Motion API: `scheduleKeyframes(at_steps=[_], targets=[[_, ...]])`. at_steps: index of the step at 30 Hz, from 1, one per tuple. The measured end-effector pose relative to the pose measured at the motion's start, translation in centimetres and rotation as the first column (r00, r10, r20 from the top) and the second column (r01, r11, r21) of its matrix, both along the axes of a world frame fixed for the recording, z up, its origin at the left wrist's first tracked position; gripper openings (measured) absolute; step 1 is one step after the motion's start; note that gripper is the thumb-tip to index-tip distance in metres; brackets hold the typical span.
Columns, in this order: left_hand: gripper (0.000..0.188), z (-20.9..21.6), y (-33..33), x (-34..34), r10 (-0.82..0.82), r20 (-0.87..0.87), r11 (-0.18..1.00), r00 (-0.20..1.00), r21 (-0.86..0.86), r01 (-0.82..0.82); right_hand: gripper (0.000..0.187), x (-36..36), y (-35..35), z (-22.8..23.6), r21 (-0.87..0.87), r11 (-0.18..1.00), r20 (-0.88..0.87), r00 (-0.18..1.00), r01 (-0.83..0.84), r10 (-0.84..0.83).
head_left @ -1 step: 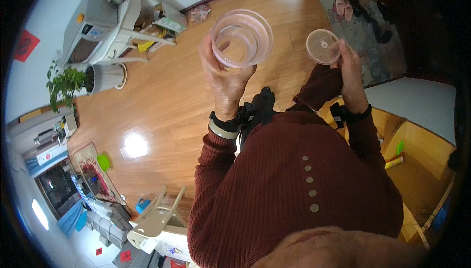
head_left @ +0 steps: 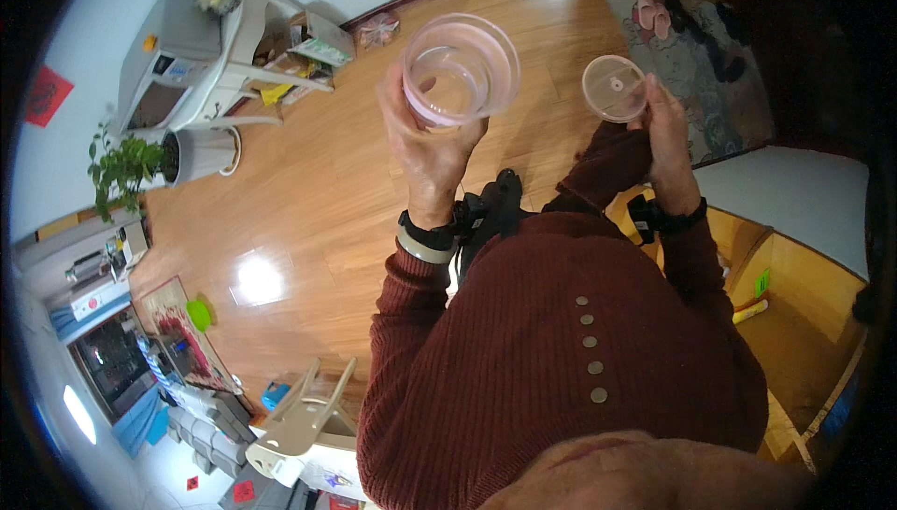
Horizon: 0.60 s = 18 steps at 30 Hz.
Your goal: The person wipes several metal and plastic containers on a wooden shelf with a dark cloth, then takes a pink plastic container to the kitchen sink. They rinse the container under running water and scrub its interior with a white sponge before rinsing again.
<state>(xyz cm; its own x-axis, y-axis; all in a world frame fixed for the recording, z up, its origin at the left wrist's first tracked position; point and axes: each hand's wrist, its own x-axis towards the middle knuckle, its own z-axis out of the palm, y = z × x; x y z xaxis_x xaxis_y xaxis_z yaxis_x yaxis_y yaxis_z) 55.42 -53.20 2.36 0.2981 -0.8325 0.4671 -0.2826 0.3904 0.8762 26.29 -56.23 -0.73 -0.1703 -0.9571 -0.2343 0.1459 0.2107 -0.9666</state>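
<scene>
My left hand is wrapped round a clear, pink-tinted plastic cup. The cup's open mouth faces up toward me, and I see no lid on it. Out to the right, my right hand grips a clear round plastic lid by its right edge. The lid is apart from the cup, with a gap of floor between them. Dark brown knit fabric hangs just beside and below my right hand; whether the fingers hold it too, I cannot tell.
Wooden floor lies below. Far left stand a white table with an appliance and a potted plant. A patterned mat with pink slippers is at the right, above an open wooden cabinet. A pale chair stands lower left.
</scene>
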Motion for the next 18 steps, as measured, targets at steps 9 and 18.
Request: scheduleKeyframes(at_steps=[9,18], targets=[[0.085,-1.3,-14.7,-1.2,-0.029,0.022,0.992,0.999,0.125,0.026,0.035,-0.5,-10.8,-0.8,0.088,0.996,0.078,0.996,0.033,-0.040],[0.088,-1.2,-29.1,-5.7,-0.030,-0.297,0.948,0.954,0.295,0.122,0.031,-3.7,-29.4,-2.4,0.075,0.996,0.237,0.971,-0.052,0.032]])
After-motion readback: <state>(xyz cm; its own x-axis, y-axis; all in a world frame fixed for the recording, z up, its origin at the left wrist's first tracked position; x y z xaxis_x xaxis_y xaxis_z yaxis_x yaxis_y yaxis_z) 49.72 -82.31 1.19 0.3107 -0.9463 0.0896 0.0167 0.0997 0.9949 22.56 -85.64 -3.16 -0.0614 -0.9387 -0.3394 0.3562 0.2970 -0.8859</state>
